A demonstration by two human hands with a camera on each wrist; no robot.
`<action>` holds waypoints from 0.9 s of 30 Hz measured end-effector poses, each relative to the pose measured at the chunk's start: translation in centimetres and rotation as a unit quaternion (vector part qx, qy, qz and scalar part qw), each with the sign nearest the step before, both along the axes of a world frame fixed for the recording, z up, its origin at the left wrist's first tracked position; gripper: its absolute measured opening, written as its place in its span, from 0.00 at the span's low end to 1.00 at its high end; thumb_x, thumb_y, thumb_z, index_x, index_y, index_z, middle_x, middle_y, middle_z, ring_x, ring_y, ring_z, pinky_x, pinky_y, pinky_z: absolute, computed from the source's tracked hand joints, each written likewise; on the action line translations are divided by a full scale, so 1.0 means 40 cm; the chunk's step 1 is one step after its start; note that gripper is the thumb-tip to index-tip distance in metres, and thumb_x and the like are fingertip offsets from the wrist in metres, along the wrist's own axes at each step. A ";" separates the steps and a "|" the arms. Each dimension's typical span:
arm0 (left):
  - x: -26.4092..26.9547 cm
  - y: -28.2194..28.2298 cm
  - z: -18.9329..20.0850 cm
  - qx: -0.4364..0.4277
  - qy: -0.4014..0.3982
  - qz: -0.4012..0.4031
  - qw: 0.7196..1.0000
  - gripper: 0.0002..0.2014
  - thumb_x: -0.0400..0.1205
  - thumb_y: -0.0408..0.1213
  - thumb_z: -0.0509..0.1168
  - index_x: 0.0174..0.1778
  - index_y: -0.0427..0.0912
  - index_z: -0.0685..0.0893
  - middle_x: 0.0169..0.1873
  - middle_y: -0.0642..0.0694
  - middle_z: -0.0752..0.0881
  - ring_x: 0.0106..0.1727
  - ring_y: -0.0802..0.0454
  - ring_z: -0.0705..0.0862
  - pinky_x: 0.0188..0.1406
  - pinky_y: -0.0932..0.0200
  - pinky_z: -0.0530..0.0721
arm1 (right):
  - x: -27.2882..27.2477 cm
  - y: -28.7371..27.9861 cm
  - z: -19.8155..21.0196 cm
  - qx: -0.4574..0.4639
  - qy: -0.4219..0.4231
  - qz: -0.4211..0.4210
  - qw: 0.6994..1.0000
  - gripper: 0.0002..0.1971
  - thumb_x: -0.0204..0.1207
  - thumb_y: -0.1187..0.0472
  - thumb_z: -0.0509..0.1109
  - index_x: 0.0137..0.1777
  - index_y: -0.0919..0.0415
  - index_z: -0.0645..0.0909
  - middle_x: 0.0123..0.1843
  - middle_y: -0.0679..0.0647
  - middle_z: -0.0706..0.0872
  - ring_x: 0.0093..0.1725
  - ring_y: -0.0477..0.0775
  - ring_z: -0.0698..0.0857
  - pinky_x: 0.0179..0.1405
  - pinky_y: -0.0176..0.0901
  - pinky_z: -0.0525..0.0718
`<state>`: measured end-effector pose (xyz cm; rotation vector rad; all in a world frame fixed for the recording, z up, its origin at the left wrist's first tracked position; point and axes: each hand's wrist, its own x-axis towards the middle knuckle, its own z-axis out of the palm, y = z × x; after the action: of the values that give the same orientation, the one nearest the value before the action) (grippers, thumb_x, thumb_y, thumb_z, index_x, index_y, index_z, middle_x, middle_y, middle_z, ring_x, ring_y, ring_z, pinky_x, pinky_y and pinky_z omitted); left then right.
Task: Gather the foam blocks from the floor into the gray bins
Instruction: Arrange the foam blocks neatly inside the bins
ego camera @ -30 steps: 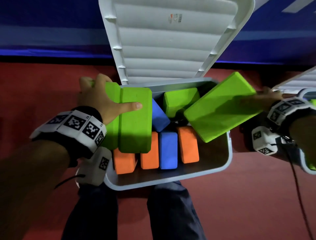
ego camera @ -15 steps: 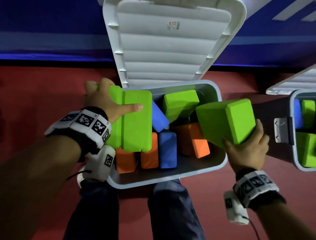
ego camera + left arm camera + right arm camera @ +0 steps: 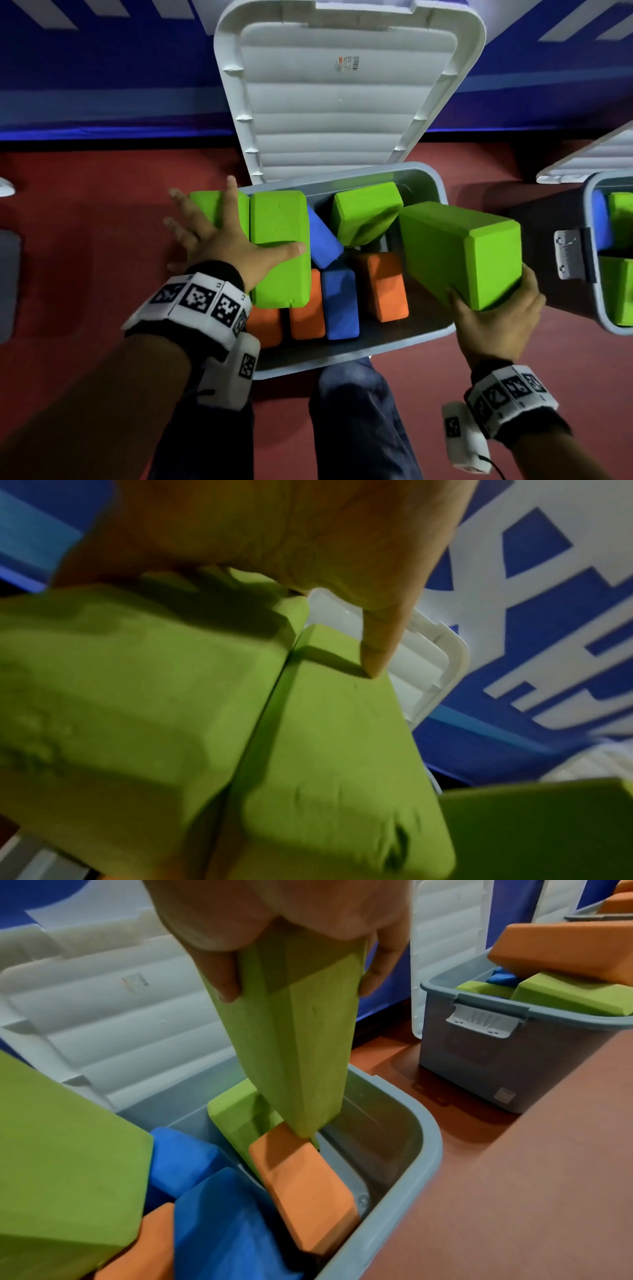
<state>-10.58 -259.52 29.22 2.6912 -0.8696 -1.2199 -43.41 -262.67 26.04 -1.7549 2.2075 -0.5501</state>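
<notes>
A gray bin [image 3: 346, 359] stands on the red floor with its white lid [image 3: 342, 102] open. It holds orange, blue and green foam blocks. Two green blocks [image 3: 279, 246] lie side by side over the bin's left end. My left hand [image 3: 236, 229] rests on them with fingers spread straight and the thumb [image 3: 373, 656] touching the right one. My right hand [image 3: 496, 308] grips the near end of another green block [image 3: 459, 253], tilted down into the bin's right side. Its far end [image 3: 308, 1123] touches an orange block [image 3: 304, 1185].
A second gray bin [image 3: 496, 1064] with its lid up stands to the right, holding green, blue and orange blocks. A blue wall with white markings runs behind the bins. My legs are just in front of the near bin. Red floor lies on both sides.
My left hand's fingers have uncurled from the two green blocks and now spread flat. My right hand swung to the near side and tipped its green block down into the bin.
</notes>
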 end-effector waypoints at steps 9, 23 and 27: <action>-0.049 -0.032 -0.008 -0.002 -0.027 -0.017 0.999 0.65 0.49 0.69 0.77 0.75 0.74 0.38 0.76 0.48 0.21 0.80 0.32 0.41 0.74 0.28 0.61 | 0.012 0.057 -0.082 0.229 0.088 -0.080 0.966 0.48 0.61 0.55 0.80 0.78 0.61 0.58 0.66 0.69 0.68 0.62 0.75 0.71 0.63 0.63 0.69; -0.061 -0.063 -0.021 -0.085 -0.039 -0.081 0.992 0.50 0.61 0.58 0.76 0.75 0.74 0.53 0.78 0.58 0.28 0.80 0.38 0.47 0.76 0.41 0.64 | 0.075 -0.026 -0.278 0.486 0.092 -0.051 0.868 0.47 0.77 0.35 0.59 0.84 0.53 0.33 0.79 0.64 0.58 0.76 0.67 0.62 0.75 0.56 0.59; 0.014 -0.072 -0.071 -0.130 -0.120 -0.117 0.977 0.55 0.60 0.52 0.81 0.78 0.68 0.53 0.81 0.44 0.32 0.80 0.36 0.52 0.76 0.47 0.62 | 0.038 -0.038 -0.377 0.542 0.123 -0.028 0.831 0.49 0.73 0.27 0.53 0.82 0.47 0.28 0.81 0.65 0.55 0.79 0.68 0.58 0.78 0.59 0.55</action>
<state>-10.01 -262.42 26.36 2.6091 -1.3095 -0.7512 -41.91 -264.20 10.96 -1.1260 2.0006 0.8480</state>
